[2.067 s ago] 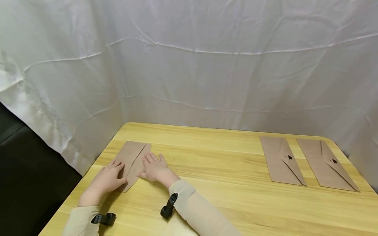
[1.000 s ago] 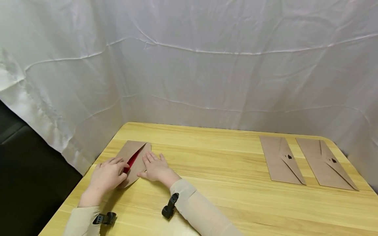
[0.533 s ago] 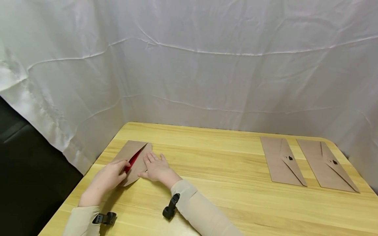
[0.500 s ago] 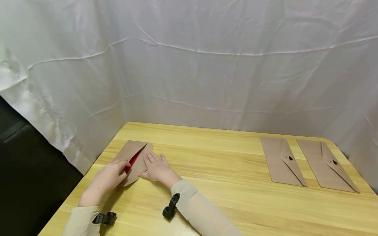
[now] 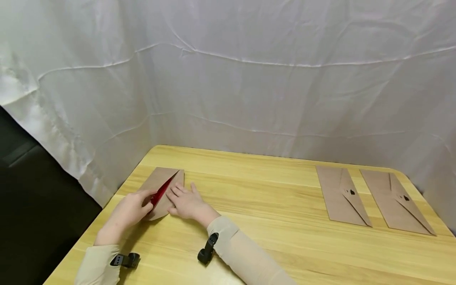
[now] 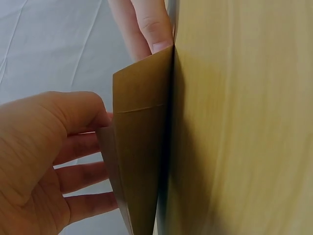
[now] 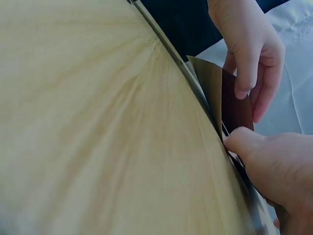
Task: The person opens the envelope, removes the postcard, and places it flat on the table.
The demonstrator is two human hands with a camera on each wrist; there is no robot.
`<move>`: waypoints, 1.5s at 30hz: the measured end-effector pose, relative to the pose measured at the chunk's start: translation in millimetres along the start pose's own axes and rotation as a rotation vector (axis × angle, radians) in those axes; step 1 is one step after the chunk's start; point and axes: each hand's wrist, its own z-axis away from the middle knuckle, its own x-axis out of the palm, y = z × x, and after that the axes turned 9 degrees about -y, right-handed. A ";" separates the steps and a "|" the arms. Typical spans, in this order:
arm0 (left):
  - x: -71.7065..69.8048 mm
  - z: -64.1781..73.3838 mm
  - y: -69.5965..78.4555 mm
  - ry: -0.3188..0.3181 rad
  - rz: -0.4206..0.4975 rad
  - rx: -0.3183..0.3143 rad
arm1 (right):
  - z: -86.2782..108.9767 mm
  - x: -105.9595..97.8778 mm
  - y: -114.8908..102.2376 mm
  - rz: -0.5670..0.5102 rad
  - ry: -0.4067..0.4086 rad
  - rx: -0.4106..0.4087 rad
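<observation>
A brown paper envelope lies at the left of the table, its slanted opening parted. Something red shows inside; I cannot tell if it is lining or contents. My left hand pinches the near left edge of the upper panel and holds it raised. In the left wrist view the thumb is on the near side of the lifted paper and the fingers lie behind it. My right hand rests on the envelope's right side with fingers straight. The right wrist view shows both hands at the gaping envelope.
Two more brown envelopes, a nearer-to-middle one and one farther right, lie flat at the right, each with a small dark mark on its flap. A pale cloth hangs behind the wooden table. Black camera mounts sit on both wrists.
The envelope lay flat at first. My left hand has lifted the panel's edge, and the opening has parted to show red. The right hand stays nearly where it was.
</observation>
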 end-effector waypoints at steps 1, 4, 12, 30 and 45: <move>-0.4 0.1 -0.1 0.002 0.003 -0.001 | -0.1 0.7 0.4 -0.003 0.000 -0.016; -0.2 0.1 -0.5 0.008 0.008 0.007 | 0.1 2.5 1.0 -0.018 0.000 -0.048; 3.4 -0.5 1.0 0.023 0.024 0.042 | 0.7 5.4 -9.9 0.040 -0.031 -0.074; 5.7 0.4 0.5 -0.006 0.036 0.013 | 0.2 6.3 -2.3 -0.091 -0.062 -0.006; 5.5 -0.5 0.9 -0.044 0.026 0.012 | 3.5 1.3 4.2 -0.107 0.030 -0.024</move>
